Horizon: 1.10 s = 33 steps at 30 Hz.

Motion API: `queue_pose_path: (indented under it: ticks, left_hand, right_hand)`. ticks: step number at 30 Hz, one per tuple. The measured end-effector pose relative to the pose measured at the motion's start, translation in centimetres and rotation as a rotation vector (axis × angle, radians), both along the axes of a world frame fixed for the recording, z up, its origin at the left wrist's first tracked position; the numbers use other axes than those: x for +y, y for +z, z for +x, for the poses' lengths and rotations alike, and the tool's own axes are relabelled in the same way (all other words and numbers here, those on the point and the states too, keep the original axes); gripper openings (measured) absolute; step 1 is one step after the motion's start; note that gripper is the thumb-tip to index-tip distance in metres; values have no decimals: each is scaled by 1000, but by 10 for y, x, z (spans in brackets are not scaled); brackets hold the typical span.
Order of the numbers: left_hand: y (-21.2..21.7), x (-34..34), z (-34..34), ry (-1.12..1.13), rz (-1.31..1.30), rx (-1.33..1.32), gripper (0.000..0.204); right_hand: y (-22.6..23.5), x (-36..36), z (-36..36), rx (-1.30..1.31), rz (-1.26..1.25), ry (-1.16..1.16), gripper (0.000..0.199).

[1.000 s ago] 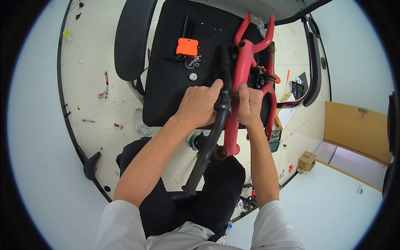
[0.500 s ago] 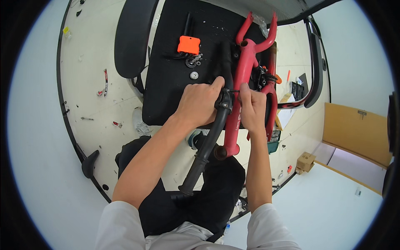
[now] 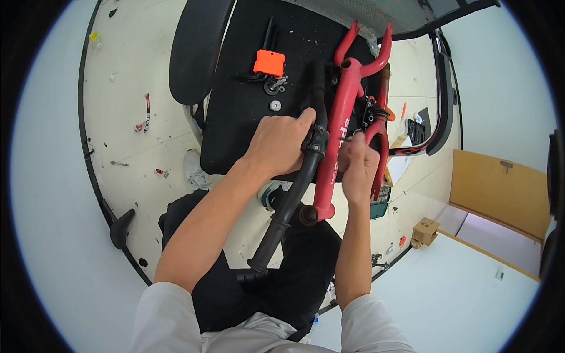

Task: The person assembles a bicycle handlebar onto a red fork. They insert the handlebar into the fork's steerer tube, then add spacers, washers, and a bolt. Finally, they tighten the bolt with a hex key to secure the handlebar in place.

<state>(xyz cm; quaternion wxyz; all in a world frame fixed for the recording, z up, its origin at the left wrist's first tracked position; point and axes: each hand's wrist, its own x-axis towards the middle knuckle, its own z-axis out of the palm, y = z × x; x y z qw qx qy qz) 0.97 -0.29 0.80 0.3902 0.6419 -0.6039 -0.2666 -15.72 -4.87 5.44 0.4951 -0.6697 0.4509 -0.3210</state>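
Held black handlebar [image 3: 296,194] slantwise from lap to chair seat [image 3: 235,120], with left hand [image 3: 278,141] wrapped round it beside the clamp [image 3: 318,140]. Grasped a slim dark rod [image 3: 346,140] in the curled right hand [image 3: 358,167], just right of the red frame [image 3: 341,109]; could not tell whether touching. Seemed to call for a firmly steadied bar, a rod seated squarely and fully in the clamp before turning, and even pressure. Included beyond: red fork [image 3: 384,147] beside the frame, silver round part [image 3: 275,106], then orange tool holder [image 3: 270,63] on the seat.
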Motion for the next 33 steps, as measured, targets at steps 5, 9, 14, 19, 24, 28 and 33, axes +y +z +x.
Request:
queue_pose_path:
  ticks: [5,9,14,19,24,28,33]
  left_hand:
    - [4,-1,-1,-8,4,-22,31]
    - [4,-2,-2,-16,16,-20,32]
    - [5,-1,-3,-22,37,-38,33]
    - [6,-1,-12,29,42,-6,34]
    - [13,1,-22,68,49,-60,32]
    - [12,1,-28,83,50,-97,29]
    - [13,2,-30,101,38,-98,28]
  right_hand:
    - [4,12,-4,162,-20,88,50]
    - [5,16,0,207,-89,91,47]
    - [2,18,5,319,-313,41,39]
    - [-7,26,13,333,-518,-78,46]
    - [-8,29,4,410,-509,-127,36]
    - [-11,33,-3,427,-489,-169,39]
    - [-7,35,-3,440,-415,-175,42]
